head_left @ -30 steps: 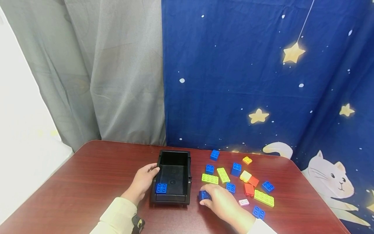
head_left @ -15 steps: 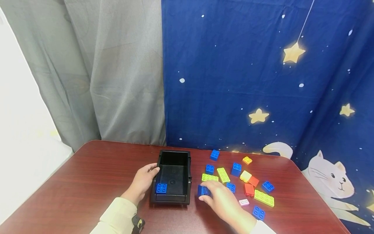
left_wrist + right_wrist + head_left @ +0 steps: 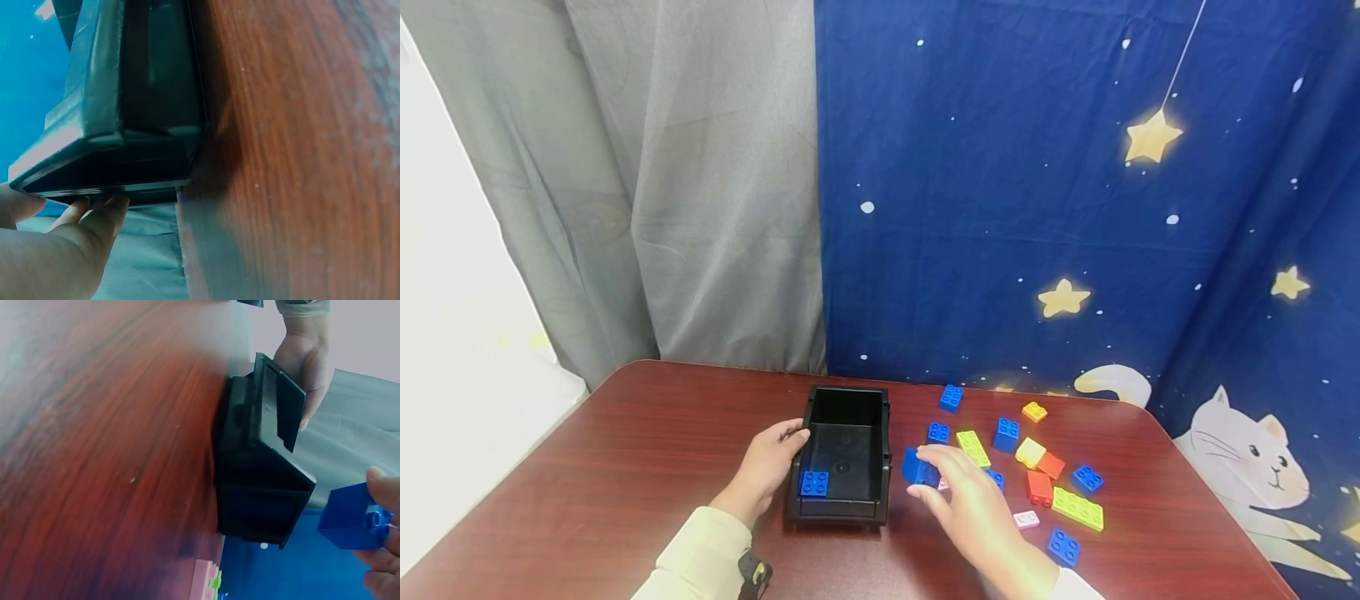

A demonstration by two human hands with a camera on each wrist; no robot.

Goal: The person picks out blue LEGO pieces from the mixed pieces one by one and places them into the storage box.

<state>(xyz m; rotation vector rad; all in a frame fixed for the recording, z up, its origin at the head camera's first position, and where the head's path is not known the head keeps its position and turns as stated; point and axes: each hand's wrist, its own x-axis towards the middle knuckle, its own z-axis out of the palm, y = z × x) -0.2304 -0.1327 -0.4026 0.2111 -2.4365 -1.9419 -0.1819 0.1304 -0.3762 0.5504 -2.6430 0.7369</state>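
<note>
My left hand (image 3: 763,468) grips the left rim of a black plastic bin (image 3: 842,509) on the table. In the left wrist view, the fingers (image 3: 103,222) lie against the bin's edge. One blue building block (image 3: 814,483) sits in the bin's near left corner. To the right of the bin, my right hand (image 3: 976,510) pinches another blue building block (image 3: 912,467) between thumb and fingers. The right wrist view has this held block (image 3: 349,517) raised off the table, with studs turned toward the hand.
Loose blocks lie on the right side of the table: a green block (image 3: 973,450), a red block (image 3: 1040,487), a pink block (image 3: 1026,519), a yellow block (image 3: 1031,452) and several blue ones. Curtains (image 3: 737,208) hang behind the table's far edge.
The right hand has lifted the blue block off the table and tilted it, moving slightly away from me. A pink block beneath it now partly shows. The left hand and bin stay put.
</note>
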